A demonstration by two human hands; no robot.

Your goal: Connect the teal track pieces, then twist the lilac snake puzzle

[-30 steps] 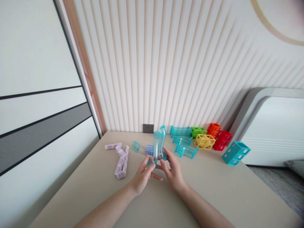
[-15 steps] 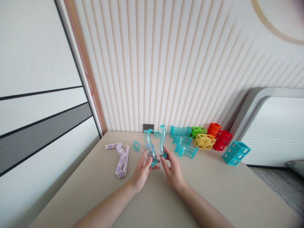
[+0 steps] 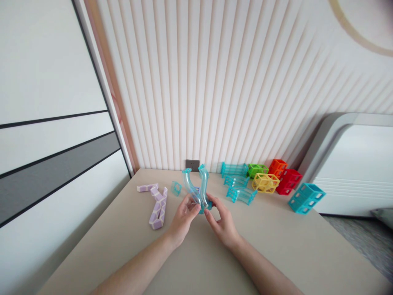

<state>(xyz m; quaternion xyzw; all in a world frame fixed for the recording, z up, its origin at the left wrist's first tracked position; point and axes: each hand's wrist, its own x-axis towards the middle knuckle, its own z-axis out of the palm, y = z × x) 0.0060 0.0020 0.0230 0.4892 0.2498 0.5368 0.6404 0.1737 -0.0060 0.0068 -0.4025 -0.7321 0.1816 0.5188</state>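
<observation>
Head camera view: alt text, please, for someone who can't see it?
A left hand and right hand hold two curved, clear blue tubes, bottoms close together, at a table. A purple toy lies at left, coloured blocks at right.

Beige table [image 3: 260, 246] (lilac puzzle [image 3: 158, 198], coloured blocks [image 3: 288, 181] atop).

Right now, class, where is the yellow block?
In the head view, the yellow block is right of the right hand, in front of the green block and left of the red block.

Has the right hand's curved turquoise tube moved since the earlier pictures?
Yes, leftward: the curved turquoise tube now has its top closer to the wall socket.
</observation>
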